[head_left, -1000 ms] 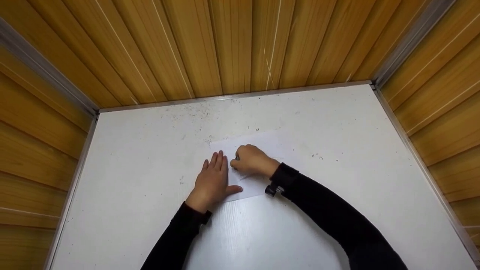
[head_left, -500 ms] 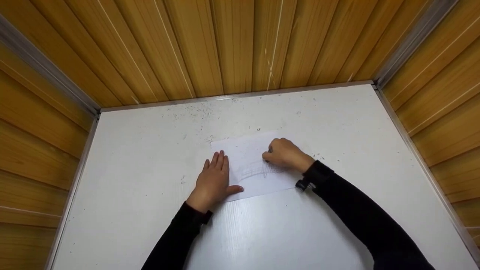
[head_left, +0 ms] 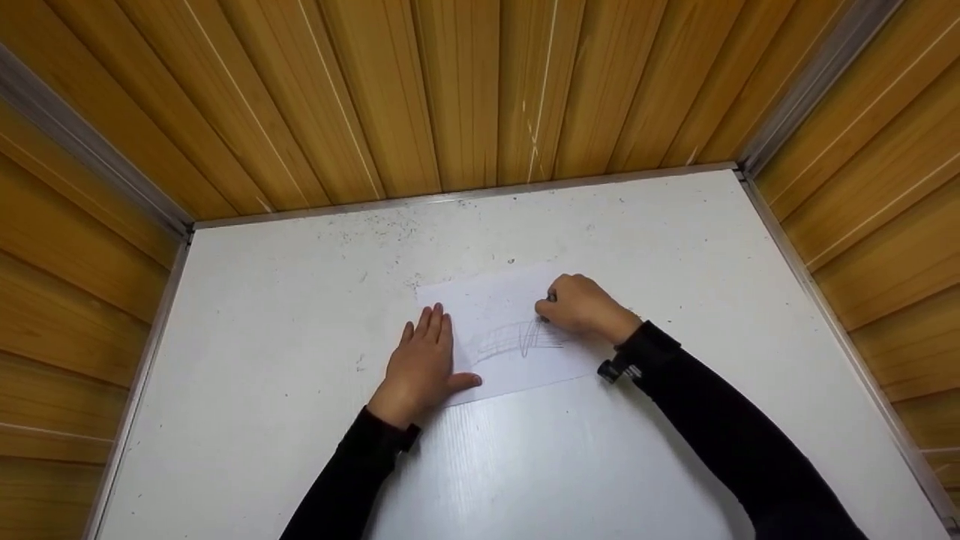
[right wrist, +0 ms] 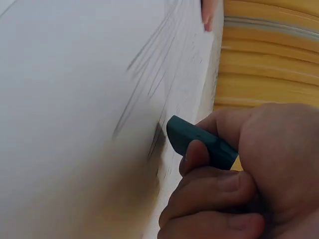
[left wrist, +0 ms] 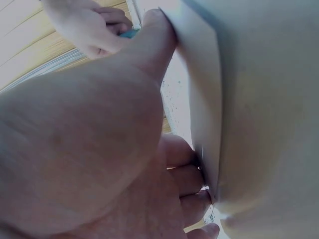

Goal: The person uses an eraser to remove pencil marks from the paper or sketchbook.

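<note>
Right now we see the right hand (head_left: 589, 304) pinching a teal eraser-like block (right wrist: 192, 133) among curled fingers, out at two o'clock on the white paper sheet (head_left: 517, 373). And the bearing to watch: from those fingertips, the zigzag pencil strokes (head_left: 524, 345) lie just off toward seven o'clock, this hand being the nearer one to them. In the right wrist view we have the block's long axis running ten to four, its bare end at ten; whether it touches the paper, we cannot tell. Over at nine, the left hand (head_left: 421, 361) lies flat on the sheet, straight fingers toward twelve, thumb spread toward three.
</note>
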